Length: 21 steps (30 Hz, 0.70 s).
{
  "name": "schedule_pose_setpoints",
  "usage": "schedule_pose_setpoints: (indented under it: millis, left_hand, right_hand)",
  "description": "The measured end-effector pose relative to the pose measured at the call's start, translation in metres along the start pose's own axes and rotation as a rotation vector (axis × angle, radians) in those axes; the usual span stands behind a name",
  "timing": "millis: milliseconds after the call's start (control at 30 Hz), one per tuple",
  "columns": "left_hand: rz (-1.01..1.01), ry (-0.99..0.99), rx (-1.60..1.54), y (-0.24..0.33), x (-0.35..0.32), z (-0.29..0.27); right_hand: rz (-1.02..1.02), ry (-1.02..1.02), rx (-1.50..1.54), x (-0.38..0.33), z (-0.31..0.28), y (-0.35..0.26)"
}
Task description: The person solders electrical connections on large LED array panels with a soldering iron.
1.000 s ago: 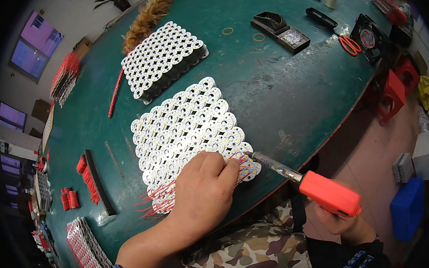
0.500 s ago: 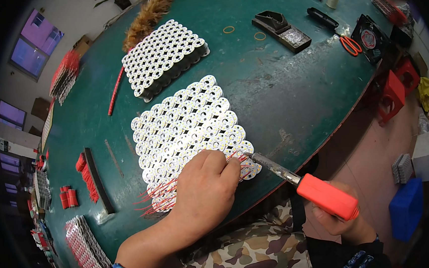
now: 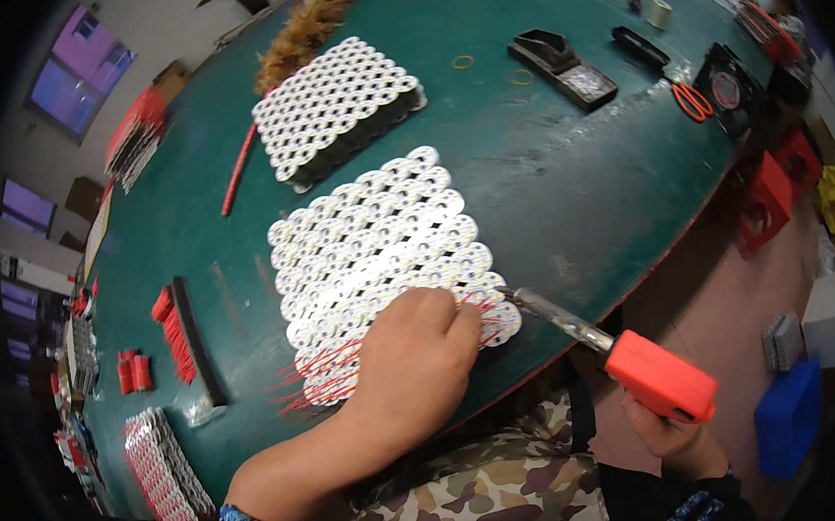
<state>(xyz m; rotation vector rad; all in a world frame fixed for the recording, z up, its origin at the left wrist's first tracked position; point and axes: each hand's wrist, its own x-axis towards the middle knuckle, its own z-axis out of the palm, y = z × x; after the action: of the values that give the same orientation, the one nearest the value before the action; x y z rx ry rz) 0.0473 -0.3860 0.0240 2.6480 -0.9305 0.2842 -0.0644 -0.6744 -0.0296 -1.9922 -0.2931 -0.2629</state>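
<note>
A flat pack of round silver battery cells (image 3: 378,244) lies on the green table (image 3: 548,184), with thin red wires (image 3: 314,369) fanning from its near edge. My left hand (image 3: 415,362) rests closed on the pack's near edge, pressing the wires down. My right hand (image 3: 677,436) grips the orange handle of a soldering iron (image 3: 628,362). Its metal tip touches the pack just right of my left hand's fingers.
A second cell pack (image 3: 334,107) sits farther back, beside a feather duster (image 3: 309,26). Red wire bundles and a black strip (image 3: 191,339) lie at the left. Scissors (image 3: 692,101), a black tool (image 3: 559,67) and a small fan (image 3: 730,93) sit at the far right.
The soldering iron and my right hand have shifted slightly. My left hand stays on the pack's near edge.
</note>
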Motion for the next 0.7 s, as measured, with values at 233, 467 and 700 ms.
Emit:
schedule_pose_setpoints:
  millis: [233,467,700]
  left_hand:
    - [-0.02,0.078,-0.084,-0.007,-0.015,-0.021]
    - [-0.186,0.228,0.045,-0.077,-0.083,-0.064]
    - [-0.22,0.206,0.131,-0.103,-0.115,-0.068]
  right_hand:
    - [0.043,-0.018,0.086,-0.012,0.003,-0.006]
    - [-0.06,-0.101,0.008,0.007,0.033,-0.026]
    - [-0.224,-0.281,-0.012,0.07,0.093,-0.074]
